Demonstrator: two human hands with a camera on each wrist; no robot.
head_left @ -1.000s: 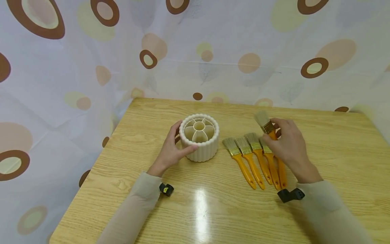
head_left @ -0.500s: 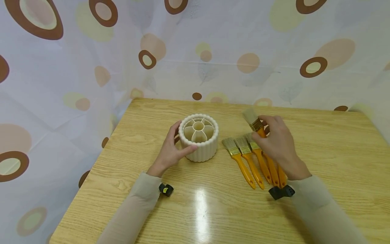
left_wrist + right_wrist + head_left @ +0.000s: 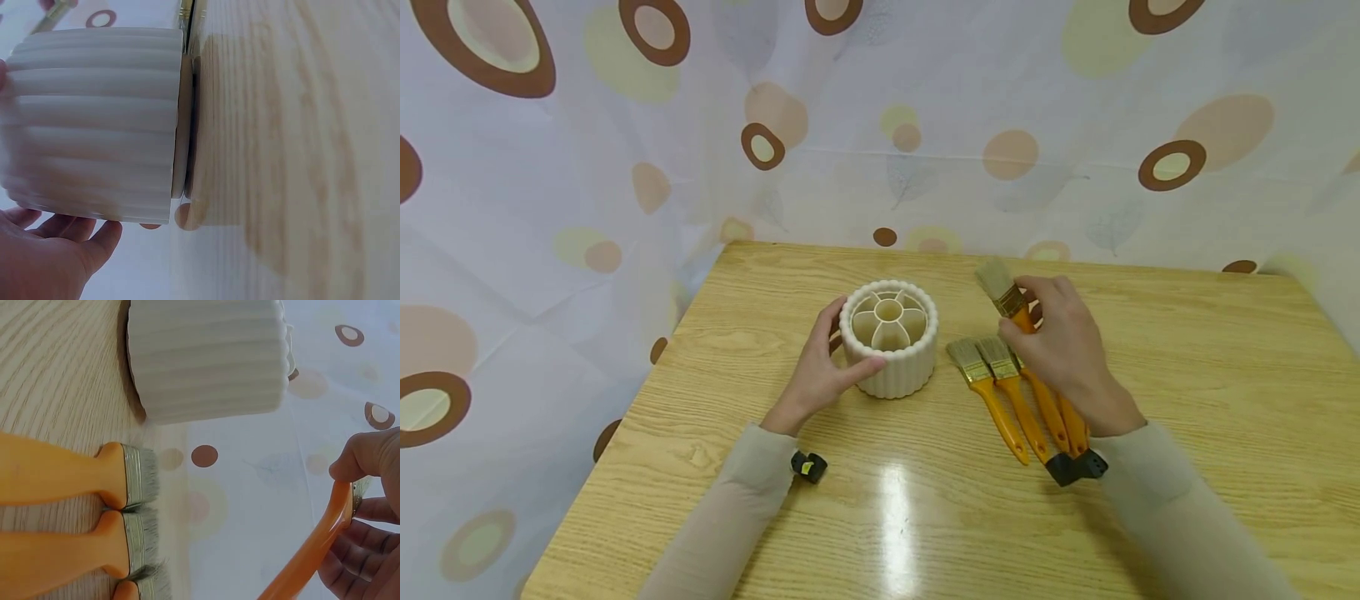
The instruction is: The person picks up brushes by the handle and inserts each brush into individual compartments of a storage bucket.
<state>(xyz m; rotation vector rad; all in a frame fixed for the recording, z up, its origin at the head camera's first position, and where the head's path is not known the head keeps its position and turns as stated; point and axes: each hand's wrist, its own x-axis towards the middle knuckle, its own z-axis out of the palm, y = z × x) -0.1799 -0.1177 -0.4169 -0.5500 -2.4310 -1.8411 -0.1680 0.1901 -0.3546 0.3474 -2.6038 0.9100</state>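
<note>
A cream, ribbed round organizer [image 3: 895,377] stands on the table, its top split into petal-shaped compartments round a central hole. My left hand [image 3: 817,377] holds its left side, thumb at the front and fingers reaching behind. In the left wrist view those fingers touch the organizer's wall [image 3: 94,131]. My right hand [image 3: 1066,343] pinches a paintbrush [image 3: 1011,303] near its metal band, raised above the table. Its pale bristles point up and to the left. From the right wrist view, its orange handle [image 3: 309,547] slants down away from the thumb.
Several more orange-handled paintbrushes [image 3: 992,408] lie side by side right of the organizer, partly under my right forearm. The wooden table [image 3: 760,283] ends at a patterned cloth [image 3: 947,100] behind and at the left.
My right hand has moved left with the raised paintbrush, over the lying brushes and closer to the organizer. The left hand and the organizer stay in place.
</note>
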